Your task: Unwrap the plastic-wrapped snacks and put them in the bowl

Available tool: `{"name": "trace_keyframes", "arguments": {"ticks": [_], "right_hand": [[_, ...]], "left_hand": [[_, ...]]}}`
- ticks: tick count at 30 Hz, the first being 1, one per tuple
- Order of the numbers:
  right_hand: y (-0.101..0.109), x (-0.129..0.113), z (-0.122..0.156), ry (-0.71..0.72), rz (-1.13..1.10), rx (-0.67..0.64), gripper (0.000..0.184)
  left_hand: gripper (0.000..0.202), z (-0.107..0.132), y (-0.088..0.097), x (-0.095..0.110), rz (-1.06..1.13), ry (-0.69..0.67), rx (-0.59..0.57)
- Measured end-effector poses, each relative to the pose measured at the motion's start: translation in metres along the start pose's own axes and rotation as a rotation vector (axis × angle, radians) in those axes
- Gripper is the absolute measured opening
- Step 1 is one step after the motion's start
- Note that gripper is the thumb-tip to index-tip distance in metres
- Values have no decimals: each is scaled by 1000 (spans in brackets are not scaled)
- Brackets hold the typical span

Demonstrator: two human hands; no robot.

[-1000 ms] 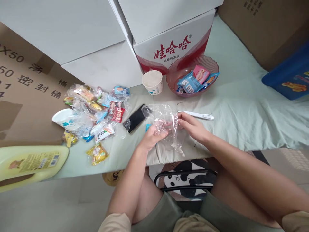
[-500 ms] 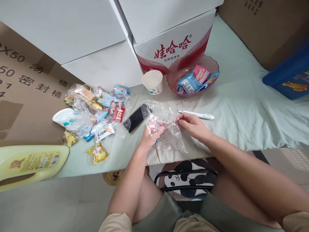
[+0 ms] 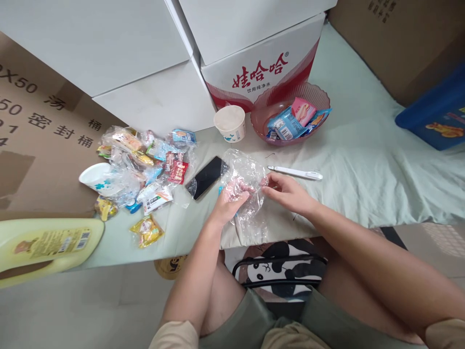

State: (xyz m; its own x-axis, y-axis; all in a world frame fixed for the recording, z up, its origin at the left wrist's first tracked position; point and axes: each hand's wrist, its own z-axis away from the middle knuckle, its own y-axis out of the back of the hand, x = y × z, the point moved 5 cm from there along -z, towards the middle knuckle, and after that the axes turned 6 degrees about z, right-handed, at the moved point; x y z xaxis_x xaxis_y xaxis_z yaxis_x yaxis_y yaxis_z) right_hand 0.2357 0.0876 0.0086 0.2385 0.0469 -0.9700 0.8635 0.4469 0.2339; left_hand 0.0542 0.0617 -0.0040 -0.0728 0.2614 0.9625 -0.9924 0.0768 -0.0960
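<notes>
Between my hands is a crumpled clear plastic bag (image 3: 250, 169), held just above the cloth. My left hand (image 3: 232, 198) is closed on it from the left, its fingers partly seen through the film. A bit of blue shows by that hand; I cannot tell what it is. On the right, my right hand (image 3: 285, 190) pinches the bag's edge between thumb and fingers. Just beyond my right hand lies a white utility knife (image 3: 296, 172). A black smartphone (image 3: 207, 178) rests left of the bag, the film overlapping its upper end.
At left lie several wrapped snacks (image 3: 148, 150) and a tipped paper cup (image 3: 97, 178). Another paper cup (image 3: 230, 124) stands upright beside a pink bowl (image 3: 261, 116) of snack packets. White boxes (image 3: 156, 97) line the back. A yellow jug (image 3: 54, 247) lies front left.
My right hand has shifted slightly left and down, closer to my left hand. The bag has changed shape, its loose right corner drawn inward.
</notes>
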Motion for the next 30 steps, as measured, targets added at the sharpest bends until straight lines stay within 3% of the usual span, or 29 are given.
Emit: {"name": "trace_keyframes", "arguments": {"ticks": [8,15,20,30], "right_hand": [[1,-3,0,19,123,-15,27],[-2,3,1,-24,174,-42,29],[-4,2,0,-13,230,-60,29],[-7,2,0,5,298,-92,29]], "left_hand": [[40,0,-6,2,-76,-28,-41],[22,-1,-12,-3,-412,-110,-100],[18,1,-16,-3,-532,-145,-154],[17,3,-20,6,-607,-137,-201]]}}
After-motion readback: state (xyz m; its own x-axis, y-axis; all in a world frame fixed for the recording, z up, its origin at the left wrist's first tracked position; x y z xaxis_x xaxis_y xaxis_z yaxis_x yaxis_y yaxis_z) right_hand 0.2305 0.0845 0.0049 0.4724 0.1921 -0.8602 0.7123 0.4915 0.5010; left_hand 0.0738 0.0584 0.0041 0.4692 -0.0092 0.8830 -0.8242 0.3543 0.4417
